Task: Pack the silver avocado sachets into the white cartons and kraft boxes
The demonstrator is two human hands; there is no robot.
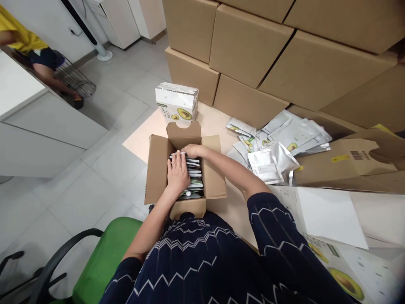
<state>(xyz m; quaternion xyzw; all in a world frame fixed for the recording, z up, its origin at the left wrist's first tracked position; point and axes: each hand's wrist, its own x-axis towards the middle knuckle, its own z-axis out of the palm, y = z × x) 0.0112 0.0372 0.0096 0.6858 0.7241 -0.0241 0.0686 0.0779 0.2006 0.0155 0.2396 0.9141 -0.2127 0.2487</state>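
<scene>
carton [157, 169] at table's [142, 137] left edge: packets [195, 173] rowed inside, flaps open. left hand [178, 172] flat on packets, not clenched; right hand [190, 150] half hidden, grip can't tell. pouches [295, 133] loose outside.

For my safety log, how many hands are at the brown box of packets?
2: the left hand lies on the packets; the right hand is at the far end of the box.
</scene>
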